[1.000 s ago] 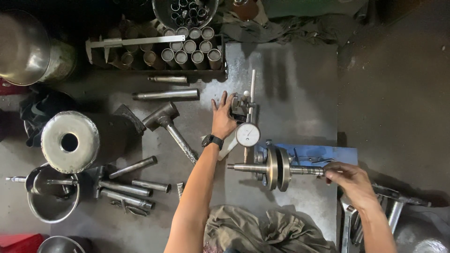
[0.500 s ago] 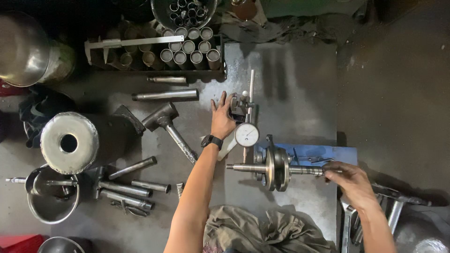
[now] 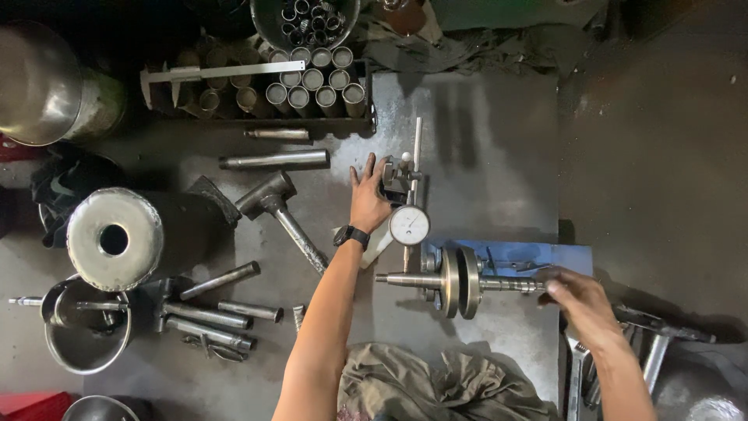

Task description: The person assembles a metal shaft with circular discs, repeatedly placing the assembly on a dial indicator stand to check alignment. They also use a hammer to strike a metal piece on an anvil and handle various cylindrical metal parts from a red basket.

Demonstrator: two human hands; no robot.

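The crankshaft (image 3: 460, 282) lies across its blue stand (image 3: 545, 256) near the steel worktop's (image 3: 483, 140) front edge, the right hand (image 3: 580, 300) fingers closed around its shaft end, the left hand (image 3: 368, 199) fingers spread flat beside the dial gauge (image 3: 409, 224) base. Too hard a turn could, I judge, lift the shaft or nudge the gauge, spoiling the reading. Against the earlier frames, both hands and the shaft sit essentially unchanged.

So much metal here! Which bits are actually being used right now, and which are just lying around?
In use:
left hand on the dial gauge stand
dial gauge
right hand on the crankshaft

Lying about:
hammer
caliper
steel rods
rag
tray of sleeves
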